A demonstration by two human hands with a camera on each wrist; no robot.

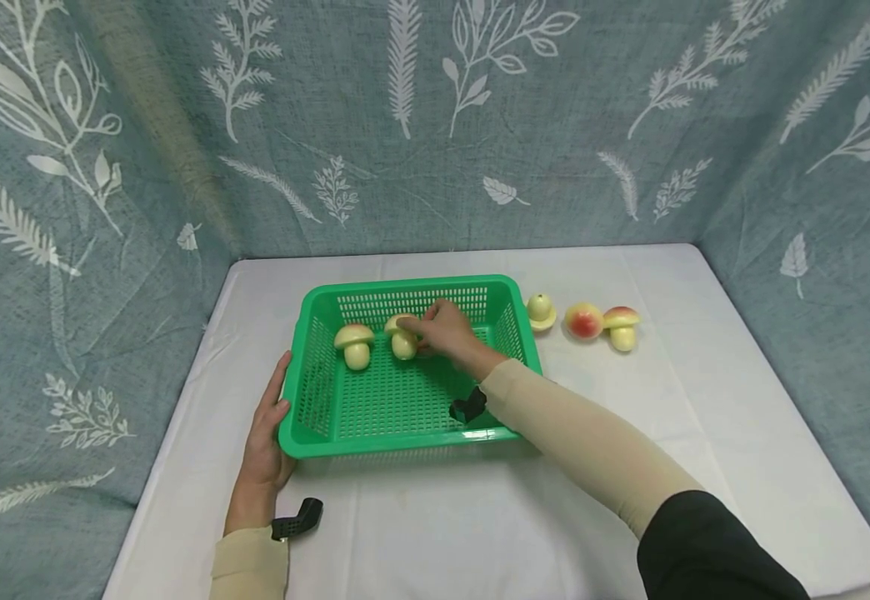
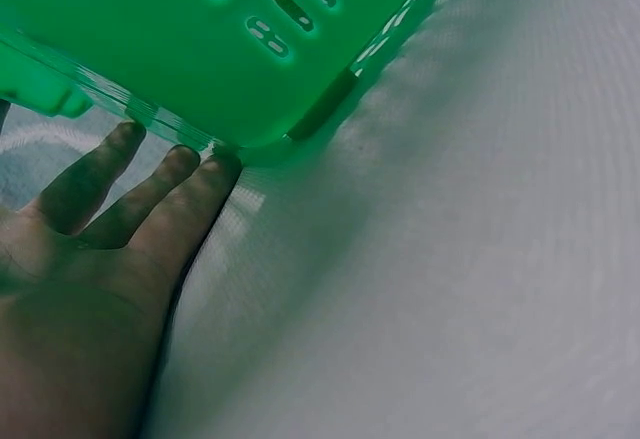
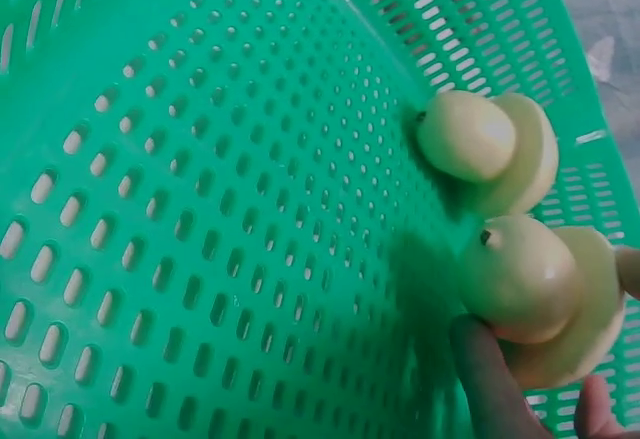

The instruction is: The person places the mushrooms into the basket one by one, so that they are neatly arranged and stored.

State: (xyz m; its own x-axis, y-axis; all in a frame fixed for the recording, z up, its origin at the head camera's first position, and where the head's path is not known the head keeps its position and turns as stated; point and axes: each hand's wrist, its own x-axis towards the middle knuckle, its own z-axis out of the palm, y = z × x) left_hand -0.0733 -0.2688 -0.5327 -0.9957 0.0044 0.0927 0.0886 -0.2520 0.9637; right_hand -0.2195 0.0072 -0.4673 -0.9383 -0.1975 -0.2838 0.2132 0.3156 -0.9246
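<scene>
A green plastic basket (image 1: 397,450) with slotted walls stands on the table. My right hand (image 1: 450,333) reaches inside it and pinches a toy mushroom (image 1: 403,344) with a pale stem and cap. In the right wrist view, the thumb (image 3: 488,379) lies along this mushroom (image 3: 525,279) and other fingertips are at its cap. A second mushroom (image 1: 356,346) is in the basket, left of the held one. Outside the basket's left end, my left hand (image 1: 264,442) touches it. The fingers (image 2: 190,199) of that hand stretch out straight against the basket's outer side.
To the right of the basket, on the white tablecloth (image 1: 630,417), lie another mushroom (image 1: 540,312), a red-and-yellow round piece (image 1: 583,321) and a red-capped mushroom (image 1: 621,327). A patterned blue-grey curtain (image 1: 435,192) surrounds the table's back and sides.
</scene>
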